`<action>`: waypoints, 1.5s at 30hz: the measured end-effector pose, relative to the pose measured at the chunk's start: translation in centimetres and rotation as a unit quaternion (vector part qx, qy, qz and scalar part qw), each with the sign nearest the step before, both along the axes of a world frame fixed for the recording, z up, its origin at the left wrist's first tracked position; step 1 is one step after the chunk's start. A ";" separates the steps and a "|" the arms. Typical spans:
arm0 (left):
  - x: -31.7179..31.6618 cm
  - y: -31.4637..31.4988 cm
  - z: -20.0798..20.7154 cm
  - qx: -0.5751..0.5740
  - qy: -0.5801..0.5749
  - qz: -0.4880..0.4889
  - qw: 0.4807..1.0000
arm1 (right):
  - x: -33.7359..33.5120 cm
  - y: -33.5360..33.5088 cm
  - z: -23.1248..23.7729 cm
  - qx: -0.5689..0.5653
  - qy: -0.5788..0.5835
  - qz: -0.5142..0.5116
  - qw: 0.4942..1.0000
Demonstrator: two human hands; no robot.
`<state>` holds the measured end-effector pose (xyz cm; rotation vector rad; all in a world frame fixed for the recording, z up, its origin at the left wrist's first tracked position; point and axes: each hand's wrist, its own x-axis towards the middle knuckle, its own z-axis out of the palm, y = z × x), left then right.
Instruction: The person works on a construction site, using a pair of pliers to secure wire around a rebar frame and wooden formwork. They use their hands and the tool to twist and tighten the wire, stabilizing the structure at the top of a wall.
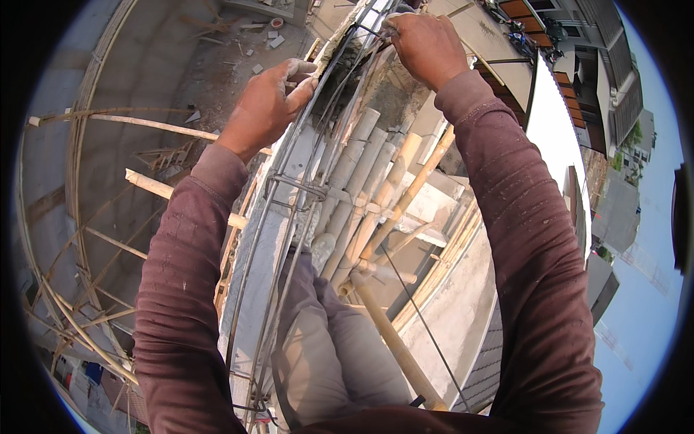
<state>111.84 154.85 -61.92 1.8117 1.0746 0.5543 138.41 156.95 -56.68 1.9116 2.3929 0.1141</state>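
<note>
A long cage of steel reinforcing bars (249,267) runs along the top of a pale block wall (249,318), from near my body to the top of the view. My left hand (271,105) is at the cage's left side, thumb and fingers apart, fingertips by the outer bar. Farther up, my right hand (428,47) is closed at the cage's right side, its fingertips pinched beside a dark stirrup (367,30). What lies between them is hidden. Nearer me, a square stirrup (298,185) crosses the bars, with wire wound around it.
Several bamboo poles (361,173) stand bundled right of the wall, beside my legs (329,347). One thick pole (397,347) slants toward me. Bamboo scaffolding (108,318) and a rubble-strewn floor (217,79) lie far below on the left. Roofs (614,210) are at the right.
</note>
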 end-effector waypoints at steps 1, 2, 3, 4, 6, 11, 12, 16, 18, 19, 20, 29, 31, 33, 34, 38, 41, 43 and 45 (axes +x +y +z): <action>0.0 0.0 0.1 -0.003 0.003 -0.003 1.000 | 0.2 -0.4 0.5 0.004 0.000 0.005 1.000; -0.2 0.1 0.3 -0.005 0.007 -0.005 1.000 | 0.3 -0.8 1.0 0.036 0.024 0.013 0.999; -0.2 0.1 0.9 -0.034 0.004 0.002 0.999 | 0.3 -1.2 1.6 0.068 0.047 0.020 0.996; -0.4 0.1 1.5 -0.029 0.004 0.004 1.000 | 0.2 -1.5 2.0 0.073 0.047 0.023 0.996; -0.7 -0.3 3.0 0.001 0.049 0.064 0.997 | 0.1 -2.0 3.0 0.097 0.055 0.039 0.993; 2.8 -3.4 11.0 -0.047 -0.077 0.101 0.991 | 0.3 -5.2 3.5 0.117 0.100 -0.008 0.988; 3.4 -4.4 12.4 -0.098 -0.114 0.090 0.985 | -0.3 -5.7 3.4 0.160 0.135 -0.003 0.978; 4.8 -7.9 12.9 -0.266 -0.202 0.122 0.935 | -2.9 -6.7 3.4 0.128 0.189 -0.075 0.971; 4.7 -8.8 13.8 -0.412 -0.167 0.110 0.889 | -2.4 -6.8 3.6 0.108 0.178 -0.087 0.974; 5.1 -9.4 13.1 -0.408 -0.203 0.127 0.881 | -2.0 -6.7 3.6 0.087 0.205 -0.091 0.971; 5.6 -9.8 12.9 -0.407 -0.204 0.129 0.881 | -1.5 -6.6 3.7 0.066 0.231 -0.095 0.966; 12.9 -11.6 10.3 -0.371 -0.258 0.289 0.844 | -3.0 -10.5 5.5 -0.165 0.649 -0.332 0.665; 14.4 -11.5 8.8 -0.295 -0.271 0.325 0.856 | -3.1 -11.7 4.7 -0.120 0.601 -0.283 0.738; 15.6 -11.6 7.5 -0.262 -0.284 0.373 0.843 | -3.6 -13.7 4.5 -0.094 0.610 -0.323 0.718; 15.6 -11.5 6.7 -0.262 -0.284 0.379 0.841 | -4.4 -14.7 5.0 -0.072 0.620 -0.360 0.693; 15.9 -11.7 6.3 -0.388 -0.355 0.401 0.750 | -4.1 -18.8 5.4 -0.125 0.544 -0.344 0.755; 15.7 -13.1 6.9 -0.430 -0.335 0.371 0.752 | -4.2 -21.1 5.8 -0.195 0.612 -0.392 0.658; 15.3 -13.6 7.1 -0.377 -0.326 0.327 0.803 | -4.8 -22.5 5.0 -0.146 0.607 -0.372 0.687; 14.6 -13.3 7.5 -0.349 -0.316 0.319 0.823 | -4.4 -23.6 6.1 -0.160 0.484 -0.360 0.781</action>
